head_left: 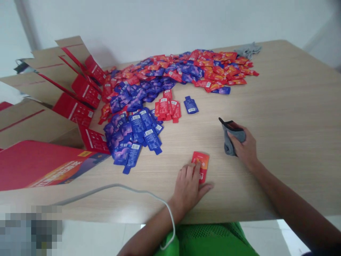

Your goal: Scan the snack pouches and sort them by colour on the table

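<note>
Evidently, the left hand (188,185) lies open, fingers pressing 1 red packet (204,163) flat beneath them, seemingly to steady it. Right of that, the right hand (246,147) clasps a bunched gray cloth (228,144).

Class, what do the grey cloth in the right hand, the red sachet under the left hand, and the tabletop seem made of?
Grey cloth: matte fabric, probably; it bunches softly.
Red sachet: perhaps smooth plastic or foil film; it looks thin, printed and crisp-edged.
Tabletop: wood or wood-look laminate, I cannot tell which; pale streaked grain, faint sheen near the front edge.
</note>
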{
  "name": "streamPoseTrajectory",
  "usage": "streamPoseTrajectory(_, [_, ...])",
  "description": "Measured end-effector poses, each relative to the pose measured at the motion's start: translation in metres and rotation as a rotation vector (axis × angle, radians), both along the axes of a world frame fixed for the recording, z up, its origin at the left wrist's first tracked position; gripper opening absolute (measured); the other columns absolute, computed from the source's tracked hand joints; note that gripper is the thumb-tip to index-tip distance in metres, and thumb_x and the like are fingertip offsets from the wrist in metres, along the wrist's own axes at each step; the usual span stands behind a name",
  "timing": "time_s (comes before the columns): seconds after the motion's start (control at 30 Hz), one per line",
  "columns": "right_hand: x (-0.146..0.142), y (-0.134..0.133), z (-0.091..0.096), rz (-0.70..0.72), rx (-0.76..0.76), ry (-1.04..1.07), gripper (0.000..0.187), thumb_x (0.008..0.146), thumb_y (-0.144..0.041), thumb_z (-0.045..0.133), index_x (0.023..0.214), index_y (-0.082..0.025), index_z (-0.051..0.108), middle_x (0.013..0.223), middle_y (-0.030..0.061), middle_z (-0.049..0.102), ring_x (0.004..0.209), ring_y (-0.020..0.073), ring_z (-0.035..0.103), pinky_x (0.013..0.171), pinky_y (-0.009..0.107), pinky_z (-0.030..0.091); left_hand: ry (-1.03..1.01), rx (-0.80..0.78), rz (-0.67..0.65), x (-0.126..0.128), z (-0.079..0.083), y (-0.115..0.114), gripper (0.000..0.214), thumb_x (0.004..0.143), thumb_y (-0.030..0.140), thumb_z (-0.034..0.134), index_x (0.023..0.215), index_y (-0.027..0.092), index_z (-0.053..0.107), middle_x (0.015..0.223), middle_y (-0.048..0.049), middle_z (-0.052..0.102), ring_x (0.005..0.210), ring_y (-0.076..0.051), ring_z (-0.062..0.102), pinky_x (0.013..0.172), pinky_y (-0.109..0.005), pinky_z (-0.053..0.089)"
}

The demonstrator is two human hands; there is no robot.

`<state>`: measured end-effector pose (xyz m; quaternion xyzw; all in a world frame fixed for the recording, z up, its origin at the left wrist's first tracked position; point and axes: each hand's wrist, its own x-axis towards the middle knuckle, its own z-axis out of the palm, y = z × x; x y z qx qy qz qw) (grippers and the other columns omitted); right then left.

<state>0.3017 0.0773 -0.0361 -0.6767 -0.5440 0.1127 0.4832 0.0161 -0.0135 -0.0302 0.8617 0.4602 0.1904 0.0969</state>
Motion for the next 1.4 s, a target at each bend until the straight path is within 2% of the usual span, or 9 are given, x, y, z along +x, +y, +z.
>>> streamPoseTrajectory(0.17, [-0.002,0.005,0.002,-0.013,-0.039,0.009,0.046,0.09,-0.052,0.069,0.131,-0.032,0.067,0.12,0.0073,0.077,0.109,0.0343,0.073,0.095,0.059,0.059,0.025,-0.046,0.068,0.013,0.008,0.01,0.092,0.08,0.069,0.081,0.144,0.011,0.051,0.122,-0.0169,0.066,0.103,-0.033,0.064,0.09,-0.049,0.061])
streamPoseTrajectory(0.4, [-0.003,0.003,0.004,-0.015,-0.082,0.041,0.047,0.09,-0.054,0.068,0.132,-0.032,0.067,0.122,0.0073,0.076,0.11,0.0346,0.072,0.096,0.058,0.058,-0.064,-0.144,0.011,0.004,0.028,0.022,0.055,0.1,0.022,0.057,0.153,0.017,0.042,0.123,-0.0111,0.071,0.099,-0.025,0.072,0.084,-0.036,0.064])
streamPoseTrajectory(0.5, [-0.003,0.003,0.005,-0.021,-0.097,0.049,0.05,0.089,-0.057,0.068,0.132,-0.031,0.068,0.121,0.0072,0.077,0.108,0.0336,0.073,0.098,0.057,0.058,-0.336,-0.354,0.038,-0.013,0.032,0.036,0.047,0.103,0.016,0.049,0.149,0.025,0.045,0.131,-0.0067,0.071,0.109,-0.022,0.074,0.094,-0.033,0.061])
streamPoseTrajectory(0.63, [-0.003,0.003,0.004,-0.015,-0.128,0.077,0.055,0.089,-0.059,0.067,0.135,-0.028,0.067,0.121,0.0084,0.077,0.108,0.0319,0.072,0.101,0.054,0.056,-0.865,-0.654,0.208,-0.033,0.036,0.067,0.039,0.103,0.039,0.06,0.138,0.023,0.05,0.123,-0.0098,0.075,0.103,-0.022,0.075,0.084,-0.033,0.061])
streamPoseTrajectory(0.77, [-0.001,0.002,0.002,-0.017,-0.169,0.095,0.057,0.089,-0.061,0.067,0.136,-0.029,0.067,0.119,0.0081,0.077,0.104,0.032,0.073,0.097,0.053,0.057,-1.151,-0.608,0.31,-0.052,0.047,0.122,0.059,0.09,0.05,0.076,0.135,0.021,0.051,0.12,-0.0113,0.075,0.099,-0.022,0.074,0.084,-0.033,0.06])
streamPoseTrajectory(0.93, [-0.001,0.003,0.003,-0.007,-0.185,0.084,0.053,0.089,-0.06,0.067,0.133,-0.031,0.068,0.12,0.0077,0.077,0.108,0.0333,0.072,0.098,0.054,0.056,-1.087,-0.379,0.295,-0.072,0.061,0.213,0.066,0.088,0.036,0.077,0.145,0.018,0.048,0.114,-0.0085,0.075,0.092,-0.019,0.073,0.085,-0.034,0.06])
streamPoseTrajectory(1.1, [0.0,0.003,0.005,0.04,-0.179,0.098,0.052,0.09,-0.059,0.066,0.134,-0.031,0.067,0.125,0.0074,0.076,0.112,0.0331,0.071,0.101,0.056,0.055,-0.766,-0.155,0.336,-0.079,0.054,0.287,0.065,0.092,0.025,0.068,0.152,0.016,0.044,0.13,-0.0126,0.07,0.112,-0.023,0.071,0.1,-0.041,0.058])
streamPoseTrajectory(1.23, [0.001,0.005,0.002,0.059,-0.191,0.098,0.05,0.09,-0.059,0.067,0.132,-0.032,0.067,0.124,0.0064,0.076,0.114,0.0335,0.071,0.102,0.057,0.055,-0.576,-0.068,0.377,-0.083,0.039,0.305,0.063,0.083,0.012,0.068,0.144,0.015,0.053,0.14,-0.0147,0.064,0.134,-0.031,0.059,0.119,-0.051,0.043])
streamPoseTrajectory(1.4, [0.003,0.007,-0.001,0.105,-0.178,0.075,0.047,0.091,-0.057,0.066,0.13,-0.031,0.067,0.128,0.0072,0.075,0.119,0.0345,0.069,0.105,0.057,0.053,-0.363,0.019,0.374,-0.081,0.02,0.3,0.049,0.089,0.017,0.063,0.138,0.014,0.06,0.141,-0.0173,0.063,0.138,-0.032,0.055,0.121,-0.051,0.04])
